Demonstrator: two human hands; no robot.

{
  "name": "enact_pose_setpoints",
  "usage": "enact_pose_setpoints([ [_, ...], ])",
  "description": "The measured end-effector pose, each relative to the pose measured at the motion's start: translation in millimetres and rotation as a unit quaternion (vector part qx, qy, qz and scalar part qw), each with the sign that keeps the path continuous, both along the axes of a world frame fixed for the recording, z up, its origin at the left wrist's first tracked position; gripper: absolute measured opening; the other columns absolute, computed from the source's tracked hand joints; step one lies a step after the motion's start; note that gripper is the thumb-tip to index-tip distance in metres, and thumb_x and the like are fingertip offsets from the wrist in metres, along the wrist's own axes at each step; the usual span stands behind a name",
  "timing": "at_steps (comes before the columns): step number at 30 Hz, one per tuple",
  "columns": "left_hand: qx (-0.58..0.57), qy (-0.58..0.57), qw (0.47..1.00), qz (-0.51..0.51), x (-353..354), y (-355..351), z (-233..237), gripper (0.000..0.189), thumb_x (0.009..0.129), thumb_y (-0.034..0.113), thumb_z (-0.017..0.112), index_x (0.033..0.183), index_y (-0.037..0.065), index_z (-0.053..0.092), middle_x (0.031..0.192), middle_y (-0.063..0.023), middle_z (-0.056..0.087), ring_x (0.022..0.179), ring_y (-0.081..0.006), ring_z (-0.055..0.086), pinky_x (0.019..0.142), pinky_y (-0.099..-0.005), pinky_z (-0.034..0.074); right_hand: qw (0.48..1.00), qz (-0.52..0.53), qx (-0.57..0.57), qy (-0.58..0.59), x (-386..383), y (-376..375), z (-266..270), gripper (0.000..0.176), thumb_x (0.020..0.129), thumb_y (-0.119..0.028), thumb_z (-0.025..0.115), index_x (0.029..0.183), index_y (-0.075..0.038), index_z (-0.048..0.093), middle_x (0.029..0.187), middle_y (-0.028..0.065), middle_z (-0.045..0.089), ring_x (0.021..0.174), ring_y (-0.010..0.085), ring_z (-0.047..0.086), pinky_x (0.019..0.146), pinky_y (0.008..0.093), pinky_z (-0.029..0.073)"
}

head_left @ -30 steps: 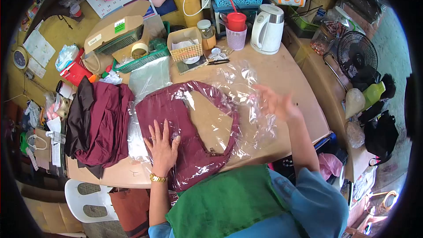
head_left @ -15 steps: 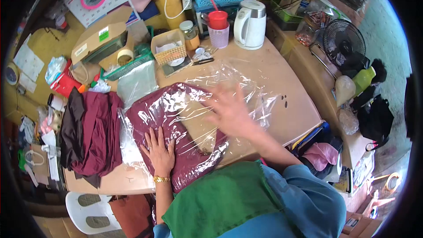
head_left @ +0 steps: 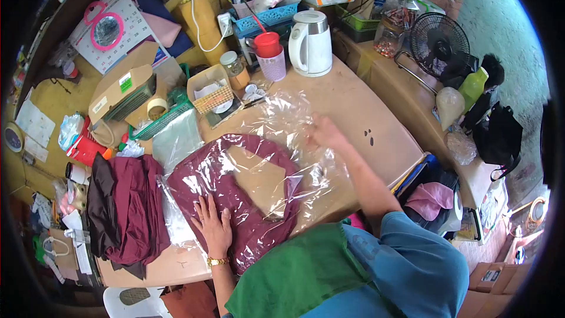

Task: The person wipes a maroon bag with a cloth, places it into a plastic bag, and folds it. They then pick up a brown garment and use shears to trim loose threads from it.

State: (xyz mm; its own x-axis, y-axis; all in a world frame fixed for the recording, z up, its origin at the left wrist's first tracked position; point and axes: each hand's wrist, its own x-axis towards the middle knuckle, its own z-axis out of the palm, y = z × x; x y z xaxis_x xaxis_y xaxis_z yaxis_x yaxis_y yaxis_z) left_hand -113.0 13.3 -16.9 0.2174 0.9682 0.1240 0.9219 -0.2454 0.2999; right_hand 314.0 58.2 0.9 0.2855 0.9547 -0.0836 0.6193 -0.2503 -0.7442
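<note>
A folded maroon garment lies inside a clear plastic bag, with a brown cardboard-coloured patch in its middle. My left hand rests flat on the garment's lower left part, fingers spread, pressing through the plastic. At the loose right end of the bag is my right hand, its fingers curled on the crinkled film. To the left lies a pile of maroon cloth and dark cloth. Clear plastic sheets lie beyond it, partly under the bagged garment.
At the table's back stand a white electric kettle, a lilac cup, a jar, a woven basket and a green tray. A black fan stands on the right-hand ledge. A white chair is below the table's left edge.
My right hand has moved right, off the garment to the loose end of the bag, and its fingers have curled. My left hand stays on the garment. The view has shifted somewhat.
</note>
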Motion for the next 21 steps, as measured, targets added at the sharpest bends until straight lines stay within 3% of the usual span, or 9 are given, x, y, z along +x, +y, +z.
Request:
enact_pose_setpoints([
  [2, 0.0, -0.036, 0.999, 0.024, -1.5, -4.6, 14.9, 0.061, 0.104, 0.042, 0.044, 0.157, 0.014, 0.033, 0.164, -0.0208, 0.024, 0.153, -0.0422, 0.015, 0.12, -0.0633, 0.008, 1.0, 0.011, -0.014, 0.011, 2.4, 3.7, 47.3, 0.033, 0.094, -0.02, 0.063, 0.118, 0.002, 0.056, 0.081, 0.0142, 0.07, 0.072, 0.0264, 0.07, 0.066, 0.0342, 0.055],
  [4, 0.018, -0.114, 0.993, 0.039, -7.0, -4.6, 17.9, 0.058, 0.107, 0.04, 0.038, 0.158, 0.013, 0.032, 0.164, -0.0235, 0.022, 0.152, -0.0454, 0.012, 0.12, -0.0624, 0.008, 0.988, 0.078, 0.056, 0.119, -20.1, 9.9, 124.8, 0.027, 0.095, -0.017, 0.061, 0.117, -0.002, 0.055, 0.081, 0.0077, 0.067, 0.067, 0.0187, 0.064, 0.059, 0.0288, 0.051],
  [7, 0.011, -0.164, 0.985, 0.061, -3.3, -4.6, 17.9, 0.057, 0.108, 0.039, 0.038, 0.158, 0.013, 0.031, 0.164, -0.0243, 0.02, 0.153, -0.046, 0.011, 0.12, -0.0616, 0.007, 0.806, 0.329, 0.295, 0.394, -31.3, 55.3, 208.8, 0.021, 0.095, -0.016, 0.063, 0.113, -0.004, 0.06, 0.07, 0.001, 0.061, 0.058, 0.0046, 0.054, 0.045, 0.0204, 0.034],
  [8, 0.027, -0.201, 0.977, 0.062, 0.0, -5.1, 13.3, 0.056, 0.108, 0.037, 0.037, 0.158, 0.013, 0.031, 0.164, -0.0242, 0.019, 0.153, -0.0464, 0.01, 0.12, -0.0615, 0.007, 0.795, 0.269, 0.353, 0.414, -63.9, 57.4, 250.1, 0.022, 0.097, -0.018, 0.063, 0.114, -0.004, 0.06, 0.065, 0.0005, 0.059, 0.056, 0.0033, 0.052, 0.043, 0.0186, 0.031],
  [9, 0.002, -0.273, 0.961, 0.049, 5.4, -7.6, 16.4, 0.057, 0.108, 0.034, 0.036, 0.159, 0.011, 0.028, 0.166, -0.0232, 0.015, 0.155, -0.0403, 0.005, 0.122, -0.0577, 0.003, 0.849, 0.319, 0.271, 0.322, -79.3, 72.7, 280.0, 0.024, 0.094, -0.015, 0.065, 0.115, -0.003, 0.065, 0.071, 0.0029, 0.062, 0.061, 0.0087, 0.056, 0.049, 0.0245, 0.041],
  [10, 0.017, -0.349, 0.936, 0.031, 7.3, -3.9, -10.4, 0.055, 0.107, 0.033, 0.042, 0.155, 0.009, 0.034, 0.163, -0.022, 0.023, 0.153, -0.0373, 0.015, 0.121, -0.0554, 0.012, 0.905, 0.259, 0.324, 0.097, -107.3, 93.7, 297.1, 0.016, 0.091, -0.014, 0.068, 0.102, -0.003, 0.07, 0.076, 0.0054, 0.065, 0.067, 0.0151, 0.059, 0.059, 0.0326, 0.048],
  [12, -0.024, -0.504, 0.863, 0.013, 15.0, -4.7, -44.0, 0.053, 0.105, 0.032, 0.049, 0.151, 0.007, 0.041, 0.159, -0.0204, 0.032, 0.149, -0.0339, 0.027, 0.119, -0.0524, 0.022, 0.787, 0.343, 0.511, -0.028, -149.6, 132.8, 317.8, 0.019, 0.092, -0.02, 0.066, 0.094, -0.003, 0.073, 0.081, 0.0064, 0.067, 0.071, 0.0189, 0.059, 0.067, 0.0383, 0.049],
  [17, -0.28, -0.755, 0.591, 0.052, 46.5, -31.4, -35.7, 0.048, 0.103, 0.03, 0.054, 0.144, 0.006, 0.046, 0.152, -0.0184, 0.04, 0.14, -0.0311, 0.037, 0.114, -0.0493, 0.031, 0.767, 0.361, 0.519, 0.108, -212.2, 110.3, 393.4, 0.022, 0.094, -0.025, 0.061, 0.097, -0.004, 0.07, 0.082, 0.0086, 0.066, 0.07, 0.0211, 0.06, 0.066, 0.0372, 0.048],
  [21, -0.342, -0.814, 0.464, 0.078, 48.1, -28.3, -10.0, 0.045, 0.101, 0.029, 0.058, 0.139, 0.006, 0.05, 0.146, -0.0167, 0.047, 0.133, -0.0288, 0.045, 0.109, -0.0469, 0.038, 0.763, 0.328, 0.546, 0.11, -187.0, 76.8, 423.7, 0.022, 0.096, -0.025, 0.06, 0.096, -0.005, 0.067, 0.082, 0.008, 0.066, 0.07, 0.0193, 0.06, 0.064, 0.0355, 0.047],
])
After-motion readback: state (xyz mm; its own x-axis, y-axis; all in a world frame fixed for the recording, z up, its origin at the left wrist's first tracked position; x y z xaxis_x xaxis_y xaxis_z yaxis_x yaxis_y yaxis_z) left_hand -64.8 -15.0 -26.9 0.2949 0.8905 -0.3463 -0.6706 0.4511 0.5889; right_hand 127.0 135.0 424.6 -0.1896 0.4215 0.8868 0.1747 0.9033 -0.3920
